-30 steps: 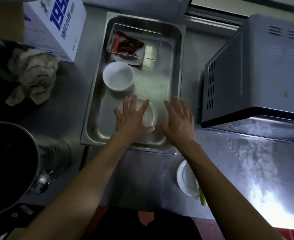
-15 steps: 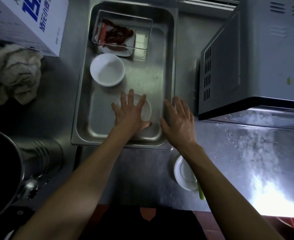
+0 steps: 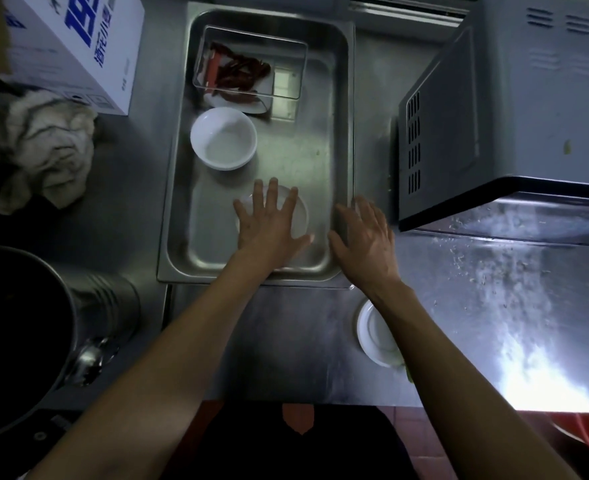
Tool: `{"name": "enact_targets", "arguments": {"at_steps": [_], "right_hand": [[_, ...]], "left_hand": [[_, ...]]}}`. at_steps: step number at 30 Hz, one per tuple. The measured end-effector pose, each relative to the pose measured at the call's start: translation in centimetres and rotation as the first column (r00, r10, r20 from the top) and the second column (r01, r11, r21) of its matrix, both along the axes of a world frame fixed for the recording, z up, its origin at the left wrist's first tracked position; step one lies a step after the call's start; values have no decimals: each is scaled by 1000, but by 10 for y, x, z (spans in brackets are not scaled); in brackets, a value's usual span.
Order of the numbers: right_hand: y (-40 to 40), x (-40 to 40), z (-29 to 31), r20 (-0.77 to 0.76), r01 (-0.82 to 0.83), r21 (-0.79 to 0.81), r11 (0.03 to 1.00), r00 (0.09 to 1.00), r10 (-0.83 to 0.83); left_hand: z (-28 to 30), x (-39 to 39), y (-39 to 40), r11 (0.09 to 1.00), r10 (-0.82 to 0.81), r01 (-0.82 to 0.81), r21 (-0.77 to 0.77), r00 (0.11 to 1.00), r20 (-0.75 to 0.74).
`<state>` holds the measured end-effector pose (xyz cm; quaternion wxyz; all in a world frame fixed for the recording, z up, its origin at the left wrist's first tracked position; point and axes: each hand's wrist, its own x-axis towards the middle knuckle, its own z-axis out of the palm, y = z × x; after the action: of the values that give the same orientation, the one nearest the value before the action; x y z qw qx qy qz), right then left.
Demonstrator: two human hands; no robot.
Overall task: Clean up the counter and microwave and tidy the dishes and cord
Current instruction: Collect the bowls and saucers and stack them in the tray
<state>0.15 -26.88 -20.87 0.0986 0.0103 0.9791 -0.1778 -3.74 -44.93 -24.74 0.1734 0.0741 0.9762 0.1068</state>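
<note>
Hands unmoved since earlier frame. Left hand (image 3: 268,226) flat, fingers spread, on white bowl (image 3: 298,211) at tray's (image 3: 350,133) near right corner; right hand (image 3: 364,237) open over tray's right rim.

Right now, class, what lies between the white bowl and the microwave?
In the head view: bare tray floor, the metal tray's right rim, then bare counter, between white bowl and microwave.

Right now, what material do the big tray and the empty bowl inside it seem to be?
The tray looks like brushed stainless steel: grey, with soft reflections and rounded pressed corners. The bowl is plain glossy white, probably ceramic or melamine; the picture cannot settle which.
</note>
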Motion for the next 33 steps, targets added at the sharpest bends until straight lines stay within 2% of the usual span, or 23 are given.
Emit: {"name": "enact_targets", "arguments": {"at_steps": [2, 6, 9, 19, 21, 28, 33], "right_hand": [[4, 8, 6, 19, 71, -24, 997, 997, -70], [21, 32, 17, -35, 153, -99, 983, 987, -157], [40, 48, 27, 10, 223, -121, 967, 975, -224], [140, 134, 45, 32, 388, -198, 900, 920, -390], [172, 164, 49, 23, 417, -208, 885, 906, -422], [282, 283, 54, 78, 478, -152, 865, 878, -471], [347, 360, 62, 48, 596, -179, 783, 800, -598]], "left_hand": [[10, 2, 3, 999, -3, 4, 40, 1000, -25], [35, 3, 15, 995, -65, 70, 68, 995, -73], [58, 12, 32, 987, -123, 132, 87, 987, -105], [89, 73, 129, 937, -330, 346, 48, 922, -205], [93, 96, 164, 917, -374, 396, 54, 898, -229], [99, 193, 295, 858, -480, 502, 107, 859, -177], [110, 254, 389, 782, -599, 617, 85, 783, -169]]}}
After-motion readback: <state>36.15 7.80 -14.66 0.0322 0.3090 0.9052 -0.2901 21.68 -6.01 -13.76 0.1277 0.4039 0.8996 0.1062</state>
